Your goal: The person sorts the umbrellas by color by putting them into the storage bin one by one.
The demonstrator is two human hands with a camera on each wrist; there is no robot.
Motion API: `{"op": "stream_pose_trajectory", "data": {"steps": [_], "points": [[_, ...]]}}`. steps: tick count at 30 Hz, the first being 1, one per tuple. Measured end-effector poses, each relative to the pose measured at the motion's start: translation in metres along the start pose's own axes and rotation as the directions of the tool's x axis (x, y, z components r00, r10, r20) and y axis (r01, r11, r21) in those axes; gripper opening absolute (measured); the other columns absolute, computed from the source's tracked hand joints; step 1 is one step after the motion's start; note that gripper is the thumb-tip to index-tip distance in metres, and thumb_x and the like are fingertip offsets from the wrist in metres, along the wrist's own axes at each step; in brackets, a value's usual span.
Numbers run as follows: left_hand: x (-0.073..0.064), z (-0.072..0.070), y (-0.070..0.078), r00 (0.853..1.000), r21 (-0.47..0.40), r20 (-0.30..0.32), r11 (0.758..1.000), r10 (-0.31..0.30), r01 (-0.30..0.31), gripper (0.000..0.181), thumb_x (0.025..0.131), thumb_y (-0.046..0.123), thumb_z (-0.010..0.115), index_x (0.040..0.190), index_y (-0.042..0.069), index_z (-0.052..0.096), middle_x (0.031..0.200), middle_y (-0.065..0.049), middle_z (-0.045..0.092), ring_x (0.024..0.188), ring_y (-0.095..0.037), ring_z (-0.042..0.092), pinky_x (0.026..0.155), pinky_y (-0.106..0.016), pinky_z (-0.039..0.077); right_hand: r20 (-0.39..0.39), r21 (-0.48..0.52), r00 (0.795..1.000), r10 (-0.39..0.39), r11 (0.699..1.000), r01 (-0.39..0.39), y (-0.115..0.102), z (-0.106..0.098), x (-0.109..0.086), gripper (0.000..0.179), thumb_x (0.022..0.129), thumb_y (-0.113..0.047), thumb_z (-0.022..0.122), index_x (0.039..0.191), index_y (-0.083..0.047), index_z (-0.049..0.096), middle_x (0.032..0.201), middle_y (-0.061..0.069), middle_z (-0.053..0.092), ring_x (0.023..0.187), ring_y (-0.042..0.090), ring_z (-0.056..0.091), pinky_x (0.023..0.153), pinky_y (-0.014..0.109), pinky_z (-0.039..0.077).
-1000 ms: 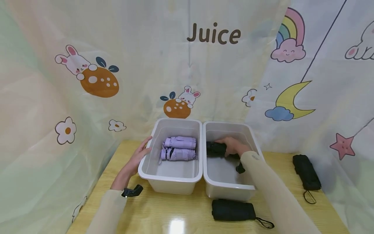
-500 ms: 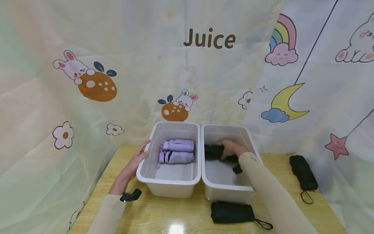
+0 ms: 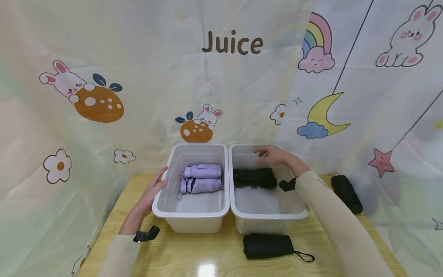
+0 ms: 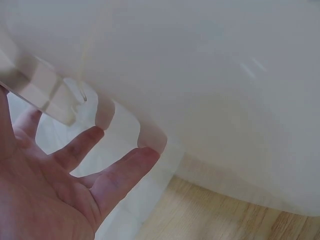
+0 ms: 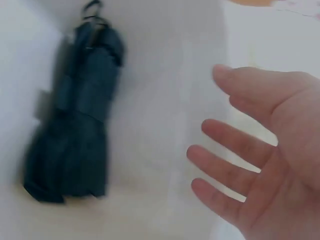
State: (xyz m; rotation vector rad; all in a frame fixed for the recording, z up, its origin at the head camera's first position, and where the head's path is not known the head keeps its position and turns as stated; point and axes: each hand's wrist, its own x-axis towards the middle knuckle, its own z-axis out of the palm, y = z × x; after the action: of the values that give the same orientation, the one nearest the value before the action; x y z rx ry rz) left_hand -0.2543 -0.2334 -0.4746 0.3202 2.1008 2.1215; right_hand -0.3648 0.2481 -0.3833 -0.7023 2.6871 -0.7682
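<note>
Releasing the black umbrella point(image 3: 254, 177) in the right bin point(image 3: 268, 216), the right hand point(image 3: 272, 154) rose, fingers apart; the left hand point(image 3: 149, 194), also spread, touched the left bin point(image 3: 192, 214), which held two purple umbrellas point(image 3: 204, 170).

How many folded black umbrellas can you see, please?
3: one black umbrella in the right bin, a second umbrella on the table in front of it, and a third umbrella farther right, beside the right sleeve. Others could be hidden.
</note>
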Motion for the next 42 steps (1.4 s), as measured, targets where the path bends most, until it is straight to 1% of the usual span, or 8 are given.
{"op": "stream_pose_trajectory", "data": {"steps": [3,8,13,18,25,32,38,42], "points": [[0.003,0.001,0.000,1.000,-0.007,0.007,1.000,0.002,-0.002,0.060,0.105,0.027,0.042,0.157,0.021,0.013,0.158,-0.021,0.013,0.132,-0.050,0.027,0.097,-0.064,0.035,-0.097,0.048,0.995,-0.018,0.999,0.022,0.003,-0.018,-0.027,0.053,0.093,-0.024,0.067,0.139,-0.001,0.051,0.129,0.024,0.057,0.115,0.036,0.056,0.089,0.048,0.049],[0.003,0.002,0.000,1.000,-0.001,0.012,1.000,-0.011,0.011,0.060,0.106,0.026,0.041,0.157,0.021,0.011,0.158,-0.021,0.011,0.133,-0.050,0.027,0.097,-0.063,0.036,-0.224,-0.001,0.974,-0.016,1.000,0.016,0.016,-0.036,-0.071,0.045,0.095,-0.022,0.065,0.134,-0.002,0.055,0.124,0.022,0.060,0.107,0.037,0.060,0.084,0.049,0.052],[0.002,0.000,0.001,1.000,0.004,0.002,1.000,-0.013,0.013,0.060,0.106,0.026,0.041,0.157,0.022,0.012,0.158,-0.020,0.012,0.132,-0.050,0.027,0.096,-0.062,0.037,-0.301,-0.040,0.954,0.022,0.999,-0.035,0.041,-0.044,-0.103,0.040,0.096,-0.023,0.063,0.130,-0.001,0.058,0.121,0.023,0.061,0.104,0.039,0.060,0.083,0.051,0.052],[0.001,-0.003,0.004,1.000,0.010,0.001,1.000,-0.007,0.007,0.059,0.106,0.028,0.041,0.157,0.023,0.012,0.157,-0.021,0.013,0.132,-0.051,0.027,0.095,-0.061,0.038,-0.327,-0.029,0.940,0.094,0.994,-0.109,0.071,-0.045,-0.126,0.042,0.098,-0.022,0.060,0.131,0.003,0.055,0.124,0.029,0.056,0.107,0.045,0.057,0.084,0.054,0.050],[0.000,-0.006,0.002,1.000,0.019,0.008,1.000,-0.010,0.010,0.060,0.106,0.028,0.040,0.157,0.022,0.010,0.158,-0.021,0.011,0.132,-0.050,0.027,0.096,-0.061,0.037,-0.312,0.020,0.932,0.186,0.982,-0.189,0.109,-0.040,-0.152,0.051,0.100,-0.027,0.055,0.132,0.011,0.048,0.128,0.037,0.049,0.111,0.053,0.050,0.083,0.056,0.050],[0.000,-0.005,0.003,1.000,0.007,0.018,1.000,0.010,-0.010,0.060,0.106,0.027,0.039,0.158,0.020,0.009,0.158,-0.021,0.010,0.133,-0.050,0.025,0.098,-0.062,0.035,-0.322,0.046,0.902,0.288,0.956,-0.289,0.154,-0.029,-0.173,0.061,0.100,-0.036,0.053,0.135,0.012,0.044,0.132,0.040,0.042,0.114,0.056,0.046,0.087,0.061,0.045],[0.001,-0.001,0.004,1.000,0.007,0.015,1.000,0.019,-0.020,0.059,0.107,0.026,0.038,0.157,0.019,0.009,0.157,-0.023,0.011,0.133,-0.051,0.025,0.100,-0.064,0.031,-0.345,0.053,0.882,0.321,0.945,-0.323,0.181,-0.011,-0.187,0.061,0.100,-0.037,0.052,0.133,0.013,0.045,0.132,0.041,0.041,0.115,0.057,0.043,0.087,0.064,0.041],[0.001,0.000,0.003,1.000,0.004,0.013,1.000,0.018,-0.018,0.059,0.107,0.027,0.037,0.157,0.020,0.009,0.157,-0.023,0.011,0.133,-0.052,0.025,0.099,-0.065,0.031,-0.389,0.070,0.858,0.335,0.940,-0.335,0.196,0.001,-0.192,0.061,0.099,-0.037,0.055,0.132,0.014,0.046,0.131,0.040,0.042,0.115,0.058,0.040,0.088,0.066,0.038]]}}
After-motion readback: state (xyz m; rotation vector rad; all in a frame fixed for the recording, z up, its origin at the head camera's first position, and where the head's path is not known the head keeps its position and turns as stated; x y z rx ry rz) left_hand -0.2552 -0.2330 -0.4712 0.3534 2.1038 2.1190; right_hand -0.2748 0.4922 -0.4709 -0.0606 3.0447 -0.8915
